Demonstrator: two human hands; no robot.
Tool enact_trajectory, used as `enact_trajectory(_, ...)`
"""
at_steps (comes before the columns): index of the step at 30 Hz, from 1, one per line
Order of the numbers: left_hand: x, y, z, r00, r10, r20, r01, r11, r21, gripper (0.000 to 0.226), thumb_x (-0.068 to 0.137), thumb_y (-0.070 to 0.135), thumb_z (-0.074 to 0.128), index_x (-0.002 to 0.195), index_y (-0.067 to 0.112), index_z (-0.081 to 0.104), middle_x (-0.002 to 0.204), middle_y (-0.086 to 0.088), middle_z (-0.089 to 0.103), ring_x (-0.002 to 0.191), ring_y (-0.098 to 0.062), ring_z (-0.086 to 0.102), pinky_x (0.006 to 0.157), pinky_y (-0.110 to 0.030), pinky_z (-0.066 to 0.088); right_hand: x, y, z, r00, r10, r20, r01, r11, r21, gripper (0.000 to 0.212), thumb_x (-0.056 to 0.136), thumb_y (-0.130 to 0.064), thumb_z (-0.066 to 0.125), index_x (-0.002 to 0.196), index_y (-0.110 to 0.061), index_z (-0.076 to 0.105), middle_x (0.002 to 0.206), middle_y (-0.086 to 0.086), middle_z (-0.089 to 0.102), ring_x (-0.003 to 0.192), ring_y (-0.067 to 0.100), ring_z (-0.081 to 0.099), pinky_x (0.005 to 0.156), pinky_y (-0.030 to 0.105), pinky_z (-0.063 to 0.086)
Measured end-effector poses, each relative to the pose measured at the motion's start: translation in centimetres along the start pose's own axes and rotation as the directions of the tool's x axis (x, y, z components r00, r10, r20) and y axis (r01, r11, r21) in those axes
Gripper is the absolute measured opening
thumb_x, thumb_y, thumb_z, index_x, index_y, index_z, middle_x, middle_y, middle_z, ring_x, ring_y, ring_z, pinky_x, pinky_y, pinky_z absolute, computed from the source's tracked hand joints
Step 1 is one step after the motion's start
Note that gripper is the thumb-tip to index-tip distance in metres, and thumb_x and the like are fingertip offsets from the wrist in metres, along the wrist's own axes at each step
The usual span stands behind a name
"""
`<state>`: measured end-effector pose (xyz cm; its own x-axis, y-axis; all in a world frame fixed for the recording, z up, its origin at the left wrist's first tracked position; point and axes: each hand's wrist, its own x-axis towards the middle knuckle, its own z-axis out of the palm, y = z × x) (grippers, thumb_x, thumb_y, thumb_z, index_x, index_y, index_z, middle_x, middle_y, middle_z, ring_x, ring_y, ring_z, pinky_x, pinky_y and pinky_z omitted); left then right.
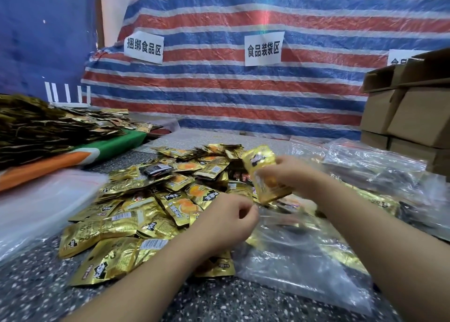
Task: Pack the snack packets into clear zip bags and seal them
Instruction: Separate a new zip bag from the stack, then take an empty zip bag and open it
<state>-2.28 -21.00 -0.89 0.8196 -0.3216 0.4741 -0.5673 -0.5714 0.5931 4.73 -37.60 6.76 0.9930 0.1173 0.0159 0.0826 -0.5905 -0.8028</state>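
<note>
Head view: the right hand (289, 173) grips gold packets (264, 175) above the zip bag (299, 253). Their long side runs up and down, tilted, top leaning away and left. The left hand (227, 222) pinches the bag's mouth. Some packets are in; a big pile (146, 200) waits. Bag not sealed.

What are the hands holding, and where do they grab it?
The right hand holds a few gold snack packets, gripped around their middle. The left hand pinches the edge of the clear zip bag at its mouth, though blur makes that hold less sure.
</note>
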Motion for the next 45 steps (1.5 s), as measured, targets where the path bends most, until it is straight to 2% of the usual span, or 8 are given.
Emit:
enact_trajectory(4, 0.1, 0.0, -0.2, 1.000, 0.008, -0.009, -0.008, 1.000, -0.009, 0.046, 0.096, 0.028, 0.050, 0.052, 0.021, 0.037, 0.044, 0.011, 0.035, 0.043, -0.006, 0.029, 0.043, -0.020, 0.025, -3.1, 0.5, -3.5, 0.993, -0.079, -0.083, 0.112, 0.810, 0.575, 0.015, 0.089, -0.015, 0.066, 0.100, -0.005, 0.061, 0.082, 0.009, 0.072, 0.069, 0.019, 0.071, 0.064, 0.032, 0.058)
enact_trajectory(8, 0.2, 0.1, -0.3, 1.000, -0.010, -0.026, 0.009, 0.999, -0.041, 0.047, 0.095, 0.023, 0.051, 0.049, 0.023, 0.041, 0.043, 0.011, 0.037, 0.043, -0.005, 0.030, 0.043, -0.018, 0.026, -7.2, 1.9, -4.1, 0.954, -0.237, -0.184, 0.295, 0.633, 0.716, 0.027, 0.077, -0.020, 0.069, 0.101, -0.008, 0.065, 0.084, 0.006, 0.075, 0.074, 0.018, 0.073, 0.061, 0.027, 0.058)
enact_trajectory(16, 0.1, 0.4, -0.3, 0.998, -0.030, -0.053, 0.025, 0.995, -0.100, 0.047, 0.097, 0.022, 0.051, 0.052, 0.018, 0.036, 0.045, 0.011, 0.031, 0.045, -0.006, 0.027, 0.043, -0.019, 0.022, -10.0, 4.2, -1.1, 0.861, -0.326, -0.390, 0.484, 0.760, 0.433, 0.034, 0.073, -0.028, 0.070, 0.104, -0.015, 0.069, 0.099, 0.002, 0.076, 0.094, 0.017, 0.073, 0.078, 0.029, 0.058)
enact_trajectory(25, 0.3, 0.7, -0.7, 0.984, -0.006, -0.178, -0.019, 0.990, -0.138, 0.046, 0.099, 0.025, 0.051, 0.058, 0.007, 0.041, 0.051, 0.010, 0.033, 0.048, -0.007, 0.030, 0.049, -0.024, 0.024, -10.9, 4.9, -1.9, 0.873, -0.487, -0.026, 0.464, 0.846, -0.262, 0.022, 0.087, -0.006, 0.070, 0.104, -0.018, 0.066, 0.094, -0.003, 0.072, 0.090, 0.012, 0.068, 0.083, 0.044, 0.056)
enact_trajectory(30, 0.2, 1.1, -1.0, 0.981, -0.050, -0.187, -0.014, 0.944, -0.329, 0.031, 0.092, 0.057, 0.050, 0.088, 0.028, 0.059, 0.061, 0.010, 0.053, 0.056, -0.007, 0.048, 0.057, -0.029, 0.039, -10.8, 4.5, -2.1, 0.868, -0.496, -0.033, 0.478, 0.851, -0.217, 0.019, 0.088, -0.009, 0.071, 0.101, -0.021, 0.065, 0.086, 0.000, 0.071, 0.080, 0.015, 0.067, 0.075, 0.042, 0.057)
enact_trajectory(33, 0.4, 1.2, -1.3, 0.979, -0.197, -0.058, 0.156, 0.897, -0.414, 0.052, 0.070, 0.073, 0.055, 0.107, 0.038, 0.058, 0.076, 0.003, 0.067, 0.064, -0.001, 0.060, 0.065, -0.026, 0.047, -10.6, 4.7, -2.7, 0.893, -0.437, -0.107, 0.428, 0.898, -0.099, 0.021, 0.089, -0.009, 0.070, 0.102, -0.025, 0.065, 0.088, -0.007, 0.073, 0.079, 0.011, 0.070, 0.068, 0.031, 0.057)
enact_trajectory(37, 0.5, 1.2, -1.0, 0.951, -0.266, 0.160, 0.308, 0.875, -0.373, 0.039, 0.092, 0.049, 0.052, 0.100, 0.017, 0.073, 0.086, 0.006, 0.075, 0.072, -0.004, 0.068, 0.068, -0.026, 0.052, -10.6, 4.9, -2.9, 0.917, -0.379, -0.125, 0.373, 0.925, -0.071, 0.020, 0.090, -0.013, 0.068, 0.103, -0.026, 0.062, 0.087, -0.008, 0.073, 0.078, 0.008, 0.070, 0.067, 0.028, 0.056)
enact_trajectory(45, 0.2, 2.3, -0.9, 0.968, -0.217, 0.127, 0.251, 0.842, -0.477, 0.037, 0.101, 0.028, 0.048, 0.093, 0.002, 0.072, 0.085, -0.008, 0.077, 0.073, -0.012, 0.072, 0.057, -0.019, 0.052, -11.3, 4.3, -2.2, 0.924, -0.326, 0.199, 0.382, 0.810, -0.445, 0.014, 0.097, -0.026, 0.057, 0.086, -0.034, 0.054, 0.086, -0.006, 0.060, 0.075, 0.005, 0.057, 0.078, 0.041, 0.055)
